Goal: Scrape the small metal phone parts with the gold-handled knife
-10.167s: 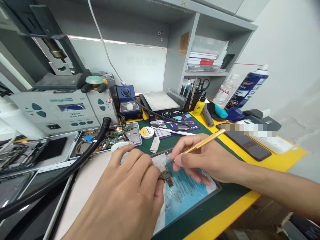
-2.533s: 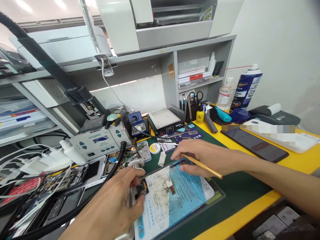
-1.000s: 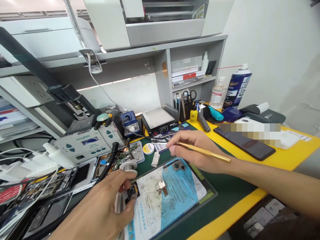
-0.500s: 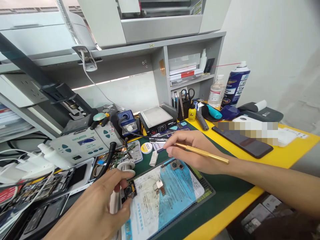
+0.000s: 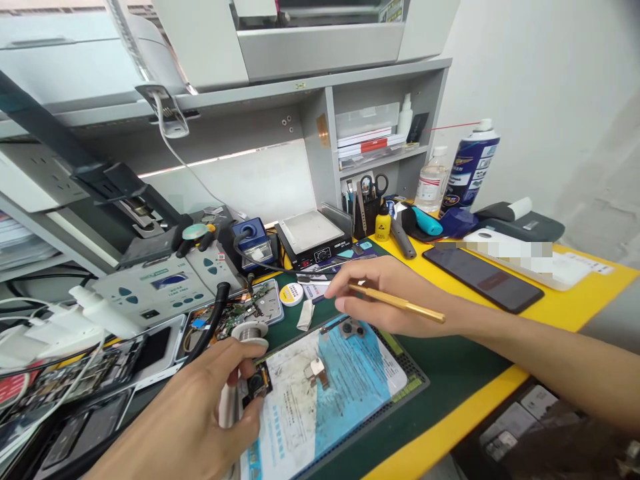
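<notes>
The left hand pinches a small camera module between its fingers. At its two o'clock, the right hand grips a gold tool, fingers closed

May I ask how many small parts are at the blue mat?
3: camera module in the left hand, metal piece on the blue mat, lens part near the right hand; more may be hidden.

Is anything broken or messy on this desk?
Yes. The blue work mat has brownish smudges in its middle, and a metal piece lies loose on it. At the far left, opened phones show their insides. The left hand pinches a camera part; the right hand holds a gold tool.
</notes>
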### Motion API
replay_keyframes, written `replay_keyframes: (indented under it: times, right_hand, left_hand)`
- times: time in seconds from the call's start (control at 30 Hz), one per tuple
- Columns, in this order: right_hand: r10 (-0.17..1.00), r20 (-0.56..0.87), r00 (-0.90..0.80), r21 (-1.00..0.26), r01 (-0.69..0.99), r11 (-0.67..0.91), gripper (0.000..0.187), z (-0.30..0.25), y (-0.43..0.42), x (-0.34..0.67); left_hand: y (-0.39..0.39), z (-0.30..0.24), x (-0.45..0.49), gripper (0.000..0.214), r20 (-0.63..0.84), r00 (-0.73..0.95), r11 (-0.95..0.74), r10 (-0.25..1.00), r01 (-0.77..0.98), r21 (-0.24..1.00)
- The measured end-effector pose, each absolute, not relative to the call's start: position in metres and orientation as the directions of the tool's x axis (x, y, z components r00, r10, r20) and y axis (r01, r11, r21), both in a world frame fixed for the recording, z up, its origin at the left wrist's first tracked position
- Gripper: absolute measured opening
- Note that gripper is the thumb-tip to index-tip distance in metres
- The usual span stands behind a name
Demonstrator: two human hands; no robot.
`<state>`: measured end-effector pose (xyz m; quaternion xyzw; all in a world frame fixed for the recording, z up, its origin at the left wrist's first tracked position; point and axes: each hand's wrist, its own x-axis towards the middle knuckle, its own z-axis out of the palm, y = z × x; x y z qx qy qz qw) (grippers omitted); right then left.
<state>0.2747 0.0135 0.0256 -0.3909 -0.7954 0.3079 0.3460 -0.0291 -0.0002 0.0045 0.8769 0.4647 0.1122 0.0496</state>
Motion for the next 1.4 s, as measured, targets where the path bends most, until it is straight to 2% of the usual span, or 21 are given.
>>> replay_keyframes:
  times: [0.1,0.2,0.3,0.47,0.67,1.0,1.3,1.4]
  right_hand:
    - [0.747,0.204,-0.633,-0.618,0.509,0.600,0.023,0.031,0.017,0.286]
    - [0.718,0.148,-0.680,-0.511,0.569,0.644,0.032,0.034,0.017,0.291]
    - [0.708,0.080,-0.702,-0.465,0.602,0.649,0.032,0.035,0.015,0.291]
    - [0.705,0.048,-0.707,-0.480,0.603,0.637,0.027,0.034,0.015,0.289]
    - [0.703,0.030,-0.711,-0.509,0.594,0.623,0.025,0.034,0.018,0.291]
    - [0.711,0.019,-0.703,-0.526,0.598,0.605,0.028,0.034,0.018,0.289]
    - [0.734,-0.004,-0.679,-0.511,0.633,0.582,0.028,0.034,0.018,0.285]
    - [0.735,0.000,-0.678,-0.515,0.630,0.581,0.030,0.033,0.017,0.285]
  left_hand:
    - [0.000,0.005,-0.030,0.036,0.163,0.545,-0.568,0.823,0.800,0.192]
    - [-0.002,0.007,-0.030,0.036,0.159,0.548,-0.570,0.822,0.797,0.199]
    - [-0.003,0.009,-0.029,0.036,0.154,0.544,-0.566,0.825,0.798,0.209]
    - [-0.002,0.009,-0.028,0.035,0.151,0.537,-0.558,0.830,0.797,0.231]
    - [-0.001,0.007,-0.029,0.036,0.155,0.561,-0.582,0.813,0.791,0.190]
    - [-0.003,0.009,-0.027,0.037,0.158,0.533,-0.555,0.832,0.799,0.232]
    - [-0.003,0.008,-0.029,0.036,0.159,0.569,-0.590,0.807,0.789,0.172]
    - [-0.005,0.009,-0.026,0.035,0.168,0.566,-0.590,0.807,0.785,0.190]
